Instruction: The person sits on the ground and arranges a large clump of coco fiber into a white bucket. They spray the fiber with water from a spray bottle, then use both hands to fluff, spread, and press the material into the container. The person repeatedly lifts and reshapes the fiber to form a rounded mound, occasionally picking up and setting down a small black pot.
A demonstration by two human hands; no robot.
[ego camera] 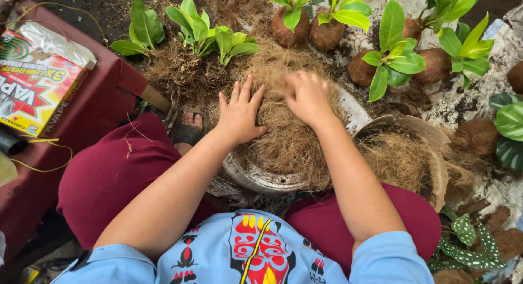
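A heap of brown coconut fibre (286, 137) fills a worn round metal basin (261, 179) between my knees. My left hand (239, 112) lies flat on the fibre with fingers spread. My right hand (308, 96) presses into the pile just to the right, fingers curled down into the strands; whether it grips a tuft is hidden. Both forearms reach forward over my dark red trousers.
Green-leaved plants with fibre-wrapped root balls (327, 33) line the far side and right (392, 60). A broken brown shell or pot (430, 147) with more fibre sits right of the basin. A red and yellow box (32, 88) rests on a dark red stool (103, 98) at left.
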